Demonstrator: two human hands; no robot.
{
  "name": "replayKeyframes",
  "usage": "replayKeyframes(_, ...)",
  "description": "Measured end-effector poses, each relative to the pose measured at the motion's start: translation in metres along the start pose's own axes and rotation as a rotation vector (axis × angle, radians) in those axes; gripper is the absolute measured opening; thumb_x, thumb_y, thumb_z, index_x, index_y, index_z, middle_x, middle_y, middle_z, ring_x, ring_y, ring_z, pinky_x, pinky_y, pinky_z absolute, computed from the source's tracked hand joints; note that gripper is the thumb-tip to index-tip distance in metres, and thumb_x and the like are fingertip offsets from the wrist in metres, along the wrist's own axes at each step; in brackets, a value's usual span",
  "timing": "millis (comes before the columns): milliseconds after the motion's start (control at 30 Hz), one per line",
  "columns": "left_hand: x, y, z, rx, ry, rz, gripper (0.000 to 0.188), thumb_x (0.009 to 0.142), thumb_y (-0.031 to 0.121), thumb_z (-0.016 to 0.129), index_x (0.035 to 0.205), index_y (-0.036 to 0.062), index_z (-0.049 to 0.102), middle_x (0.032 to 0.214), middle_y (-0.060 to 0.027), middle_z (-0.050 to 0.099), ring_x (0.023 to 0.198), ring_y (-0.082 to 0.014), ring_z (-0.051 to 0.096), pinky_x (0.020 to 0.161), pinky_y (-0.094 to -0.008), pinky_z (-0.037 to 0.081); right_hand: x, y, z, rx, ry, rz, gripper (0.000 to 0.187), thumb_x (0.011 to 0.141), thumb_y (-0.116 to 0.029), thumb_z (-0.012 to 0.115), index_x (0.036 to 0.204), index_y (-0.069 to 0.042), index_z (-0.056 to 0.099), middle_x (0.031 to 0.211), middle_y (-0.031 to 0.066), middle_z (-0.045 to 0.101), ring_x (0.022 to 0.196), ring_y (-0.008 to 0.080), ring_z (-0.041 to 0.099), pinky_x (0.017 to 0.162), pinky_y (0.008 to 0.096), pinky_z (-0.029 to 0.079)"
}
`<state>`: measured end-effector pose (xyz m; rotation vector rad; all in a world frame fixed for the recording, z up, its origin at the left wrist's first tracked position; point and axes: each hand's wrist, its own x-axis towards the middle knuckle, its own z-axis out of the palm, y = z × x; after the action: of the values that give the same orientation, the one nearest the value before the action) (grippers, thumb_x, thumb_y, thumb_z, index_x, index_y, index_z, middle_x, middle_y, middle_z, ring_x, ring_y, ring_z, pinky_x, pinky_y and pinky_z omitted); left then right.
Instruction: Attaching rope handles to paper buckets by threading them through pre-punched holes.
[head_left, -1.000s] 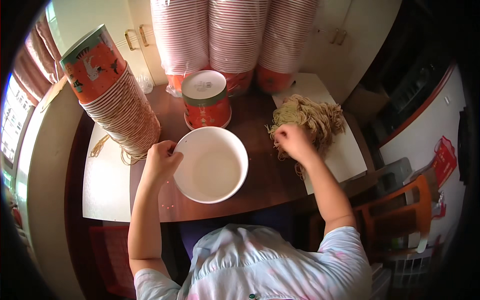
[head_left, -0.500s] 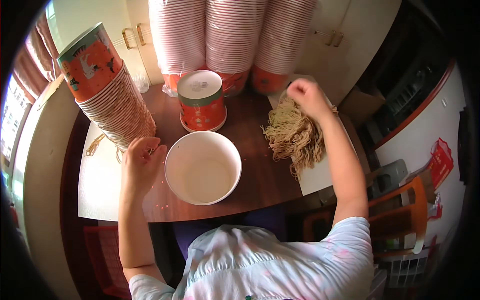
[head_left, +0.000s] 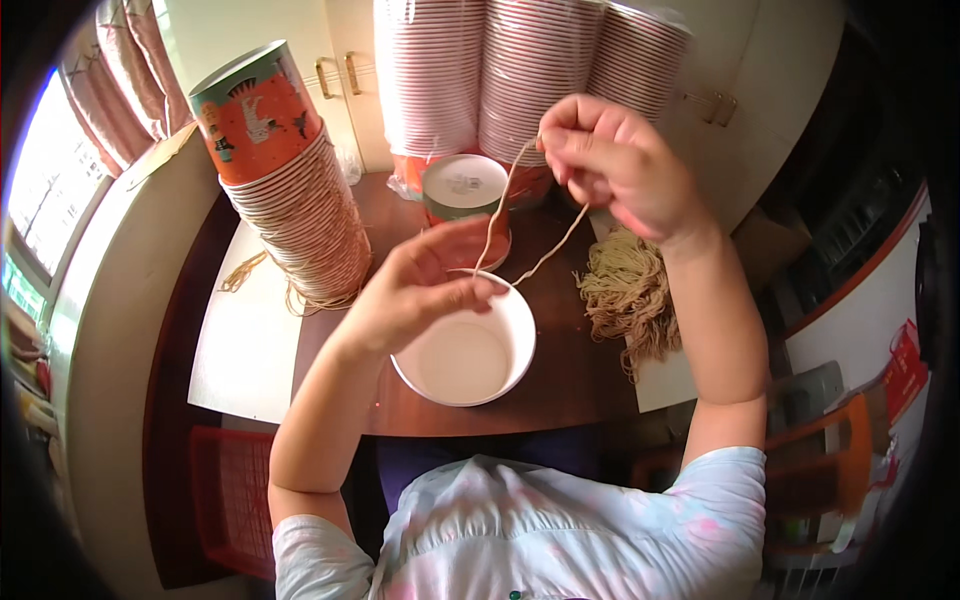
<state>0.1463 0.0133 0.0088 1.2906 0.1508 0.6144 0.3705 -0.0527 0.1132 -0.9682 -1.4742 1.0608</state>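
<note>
My right hand [head_left: 622, 170] is raised above the table, its fingers closed on a thin tan cord [head_left: 556, 248]. Two strands fall from it over a white-lined paper bucket [head_left: 460, 365], which stands upright before me. One strand comes down at my left hand [head_left: 425, 285], whose thumb and fingers are apart over the bucket's far left rim. Whether that hand touches the cord is hard to see. Behind it, partly covered by my fingers, an upside-down red and green bucket [head_left: 465, 185] stands on the table. A heap of tan cords [head_left: 630, 295] lies to the right.
A tall leaning stack of nested red paper buckets [head_left: 300, 210] stands at left, with tan cords at its foot. Plastic-wrapped bucket stacks [head_left: 535, 80] rise at the back. Right of the brown table [head_left: 585, 385] is an orange wooden chair [head_left: 855, 460]; a red crate [head_left: 225, 490] sits low at left.
My right hand has left the cord heap and moved in over the bucket with a cord. My left hand has moved right and up, over the bucket's rim. The view has shifted.
</note>
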Motion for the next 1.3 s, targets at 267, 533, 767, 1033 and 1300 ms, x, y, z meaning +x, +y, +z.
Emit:
replayKeyframes(267, -0.037, 0.008, 0.017, 0.207, 0.176, -0.161, 0.019, 0.092, 0.014, 0.062, 0.095, -0.0031, 0.070, 0.077, -0.0053, 0.069, 0.063, -0.0086, 0.062, 0.059, -0.0233, 0.051, -0.028, 0.017, 0.012, -0.170, 0.042, 0.084, 0.011, 0.090, -0.015, 0.058, 0.088, -0.004, 0.057, 0.071, -0.0014, 0.055, 0.055, 0.0007, 0.040, 0.049, 0.0159, 0.032)
replayKeyframes(533, -0.031, 0.012, 0.023, 0.720, 0.168, -0.212, 0.018, 0.088, 0.015, 0.065, 0.091, -0.0014, 0.070, 0.071, -0.0088, 0.068, 0.060, -0.0153, 0.064, 0.057, -0.0294, 0.051, -0.047, 0.062, 0.041, -0.396, -0.204, -0.022, 0.083, 0.076, -0.009, 0.071, 0.146, -0.005, 0.025, 0.134, 0.0165, 0.046, 0.126, 0.0261, 0.045, 0.108, 0.0390, 0.033)
replayKeyframes(767, -0.032, 0.017, 0.017, 1.218, 0.126, -0.025, 0.014, 0.086, 0.010, 0.065, 0.091, -0.0034, 0.069, 0.068, -0.0110, 0.065, 0.061, -0.0128, 0.063, 0.058, -0.0273, 0.052, -0.036, 0.097, 0.070, 0.030, -0.164, 0.280, 0.054, 0.086, -0.001, 0.066, 0.133, -0.002, 0.039, 0.107, 0.0056, 0.056, 0.097, 0.0109, 0.057, 0.089, 0.0259, 0.047)
replayKeyframes(1033, -0.040, 0.015, 0.000, 0.810, 0.235, -0.244, 0.018, 0.081, 0.010, 0.068, 0.094, -0.0030, 0.069, 0.070, -0.0106, 0.066, 0.063, -0.0172, 0.065, 0.061, -0.0292, 0.052, -0.033, 0.104, 0.076, -0.771, -0.015, -0.474, 0.012, 0.080, 0.002, 0.066, 0.090, -0.003, 0.064, 0.080, 0.0081, 0.062, 0.068, 0.0168, 0.061, 0.058, 0.0297, 0.047)
replayKeyframes(1300, -0.061, -0.015, -0.063, 0.834, 0.447, -0.187, 0.036, 0.079, 0.005, 0.065, 0.114, -0.0010, 0.061, 0.081, -0.0008, 0.060, 0.066, -0.0055, 0.053, 0.057, -0.0212, 0.045, -0.021, 0.128, 0.079, -0.557, 0.047, -0.112, 0.010, 0.082, -0.008, 0.064, 0.084, 0.001, 0.063, 0.076, 0.0112, 0.064, 0.067, 0.0192, 0.064, 0.060, 0.0327, 0.050)
